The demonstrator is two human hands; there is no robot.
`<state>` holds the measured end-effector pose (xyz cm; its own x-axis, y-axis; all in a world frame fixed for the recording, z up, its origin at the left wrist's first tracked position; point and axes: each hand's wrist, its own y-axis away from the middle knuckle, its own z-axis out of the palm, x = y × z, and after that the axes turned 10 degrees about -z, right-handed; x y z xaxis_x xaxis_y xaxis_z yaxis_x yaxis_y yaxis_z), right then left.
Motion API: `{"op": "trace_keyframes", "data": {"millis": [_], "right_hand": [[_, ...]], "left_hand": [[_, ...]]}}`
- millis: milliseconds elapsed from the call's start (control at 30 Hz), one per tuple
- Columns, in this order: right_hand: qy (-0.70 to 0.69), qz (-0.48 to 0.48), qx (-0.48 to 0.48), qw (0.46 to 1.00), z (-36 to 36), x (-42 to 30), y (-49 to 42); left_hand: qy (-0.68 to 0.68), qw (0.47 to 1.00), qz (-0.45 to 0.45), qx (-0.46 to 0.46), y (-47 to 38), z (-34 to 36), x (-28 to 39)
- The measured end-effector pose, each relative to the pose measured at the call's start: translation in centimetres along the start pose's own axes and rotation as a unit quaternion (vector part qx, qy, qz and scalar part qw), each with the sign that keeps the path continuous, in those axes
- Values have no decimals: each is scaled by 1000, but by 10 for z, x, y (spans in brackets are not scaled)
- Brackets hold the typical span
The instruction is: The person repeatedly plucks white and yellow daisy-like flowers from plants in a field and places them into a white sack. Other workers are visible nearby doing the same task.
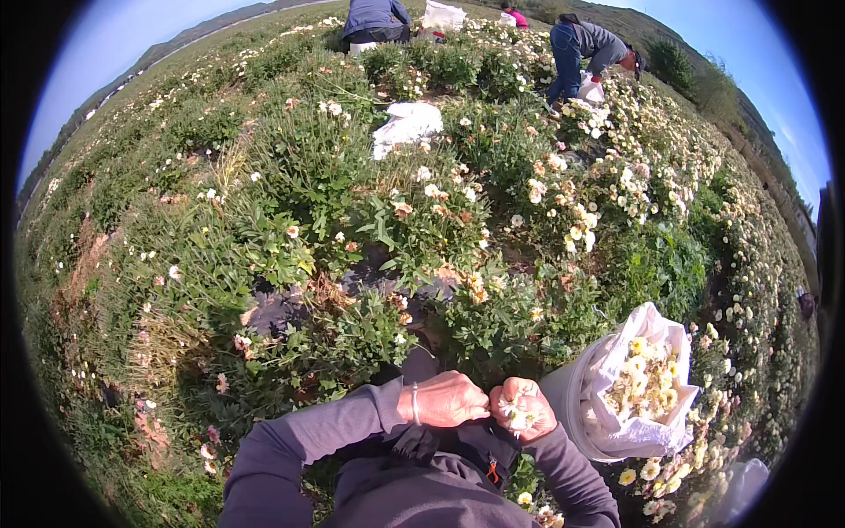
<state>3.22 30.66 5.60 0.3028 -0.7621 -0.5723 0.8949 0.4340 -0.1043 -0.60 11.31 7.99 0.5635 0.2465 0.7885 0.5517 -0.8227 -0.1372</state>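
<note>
In front of my waist both hands meet. My right hand (pixel 533 412) is curled around a few white chrysanthemum heads (pixel 519 417), their petals showing between the fingers and the palm. Against its thumb side rests my left hand (pixel 447 400), with its fingers closed and a pale band at the wrist; anything inside those fingers is hidden. Just right of my right hand stands a white plastic bucket (pixel 573 396). A white woven sack (pixel 650 323) lines it, folded over the rim, with cream and yellow picked flower heads (pixel 640 389) heaped inside.
Chrysanthemum plants (pixel 429 198) surround me, with black ground film (pixel 280 307) between them. A white sack (pixel 409 125) lies ahead. Beyond it, a bending person (pixel 587 49) holds a whitish bag, and another person (pixel 375 20) is near an upright sack (pixel 443 14). Denser blooms (pixel 746 317) stretch rightward.
</note>
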Motion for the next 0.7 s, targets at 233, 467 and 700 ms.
{"op": "trace_keyframes", "data": {"millis": [233, 467, 700], "right_hand": [[-46, 121, -134, 982, 35, 2, 63], [2, -163, 109, 981, 12, -70, 107], [-71, -221, 108, 967, -7, -93, 102]], "left_hand": [[361, 904, -32, -228, 33, 19, 42], [623, 779, -47, 57, 55, -38, 32], [-434, 873, -189, 118, 25, -69, -2]]}}
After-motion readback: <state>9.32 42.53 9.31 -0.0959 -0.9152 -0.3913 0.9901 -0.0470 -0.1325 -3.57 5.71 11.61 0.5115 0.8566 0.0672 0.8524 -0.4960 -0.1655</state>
